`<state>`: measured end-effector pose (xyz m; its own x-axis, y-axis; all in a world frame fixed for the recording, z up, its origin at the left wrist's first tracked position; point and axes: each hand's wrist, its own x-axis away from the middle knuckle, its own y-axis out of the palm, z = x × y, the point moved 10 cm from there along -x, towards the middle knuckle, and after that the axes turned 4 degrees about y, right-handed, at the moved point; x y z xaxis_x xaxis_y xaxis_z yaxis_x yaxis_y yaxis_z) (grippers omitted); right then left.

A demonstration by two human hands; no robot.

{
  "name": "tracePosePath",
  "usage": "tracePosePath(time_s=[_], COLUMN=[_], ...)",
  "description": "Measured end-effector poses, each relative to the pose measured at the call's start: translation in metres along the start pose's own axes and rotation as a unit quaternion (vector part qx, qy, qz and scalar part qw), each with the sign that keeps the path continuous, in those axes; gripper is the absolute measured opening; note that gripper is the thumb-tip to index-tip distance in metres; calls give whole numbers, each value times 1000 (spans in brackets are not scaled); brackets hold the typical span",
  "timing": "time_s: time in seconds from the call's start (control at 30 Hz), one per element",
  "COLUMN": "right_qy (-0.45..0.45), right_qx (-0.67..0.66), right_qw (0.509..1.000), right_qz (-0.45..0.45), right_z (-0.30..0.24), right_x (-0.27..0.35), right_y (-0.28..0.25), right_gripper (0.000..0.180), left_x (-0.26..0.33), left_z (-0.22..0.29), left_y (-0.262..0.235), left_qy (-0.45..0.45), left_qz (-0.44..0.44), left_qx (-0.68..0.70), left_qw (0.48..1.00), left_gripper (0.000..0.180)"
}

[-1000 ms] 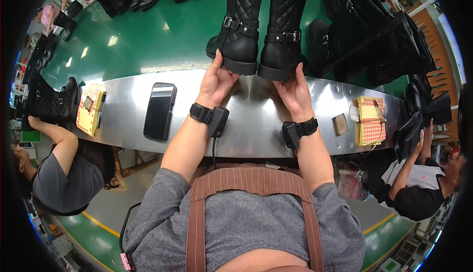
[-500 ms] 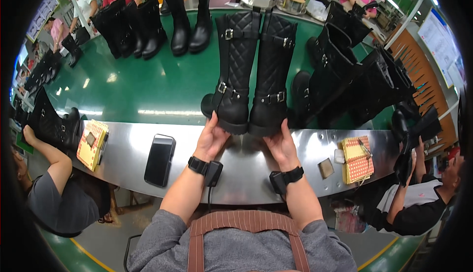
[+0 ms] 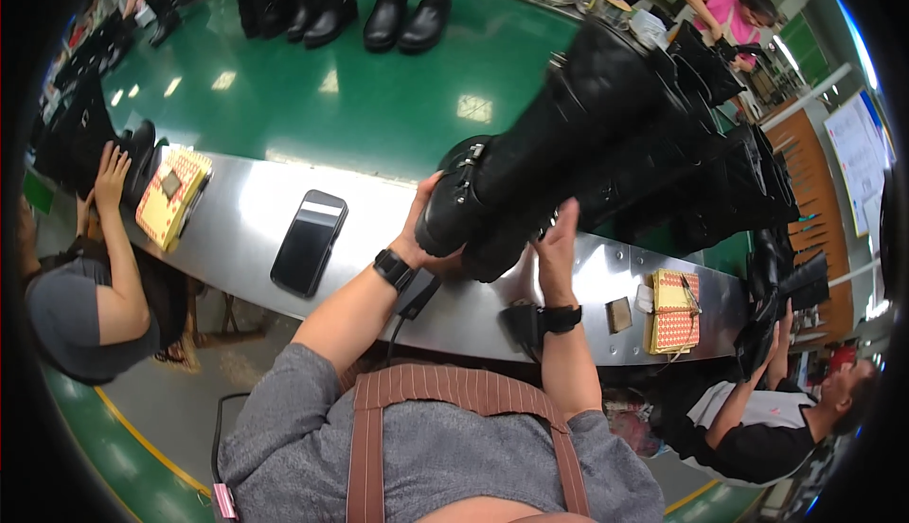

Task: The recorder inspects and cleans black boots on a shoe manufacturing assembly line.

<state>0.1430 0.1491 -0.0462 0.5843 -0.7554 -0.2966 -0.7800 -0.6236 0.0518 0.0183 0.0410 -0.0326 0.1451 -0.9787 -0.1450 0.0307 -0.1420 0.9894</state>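
Note:
A pair of tall black boots (image 3: 568, 116) with buckled straps is in my hands, tilted so the shafts lean to the right and away from me. My left hand (image 3: 414, 234) grips the foot of the nearer boot from its left side; the boot hides part of its fingers. My right hand (image 3: 559, 248) is against the lower part of the other boot, its fingers pointing up beside a buckle. That second boot is mostly covered by the first, and the motion blurs both.
A dark phone (image 3: 310, 242) lies on the metal ledge (image 3: 379, 192). Yellow-and-red pads (image 3: 173, 196) lie left, a similar stack (image 3: 674, 310) right, near a small brown square (image 3: 618, 315). More boots (image 3: 734, 182) crowd the right; others (image 3: 386, 17) stand far back. Co-workers sit on both sides.
The boots have swung from upright to leaning right, with both hands still at their feet. The whole view has shifted and turned. The left co-worker's hand has moved toward the pads.

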Motion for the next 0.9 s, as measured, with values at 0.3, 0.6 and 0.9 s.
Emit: tracePosePath(time_s=[0.3,0.6,0.9], right_qy=[143,62,18], right_qx=[212,103,163], right_qw=[959,987,986], right_qz=[-120,-106,31], right_z=[-34,-93,-121], right_x=[38,68,61], right_y=[-51,0,11], right_gripper=[57,52,43], left_x=[24,41,7], left_z=[-40,-39,32], left_y=[6,49,25], left_qy=[-179,107,117], left_qz=[-45,-270,-79], left_qx=[-6,-568,-573], left_qw=[983,770,807], left_gripper=[40,41,102])
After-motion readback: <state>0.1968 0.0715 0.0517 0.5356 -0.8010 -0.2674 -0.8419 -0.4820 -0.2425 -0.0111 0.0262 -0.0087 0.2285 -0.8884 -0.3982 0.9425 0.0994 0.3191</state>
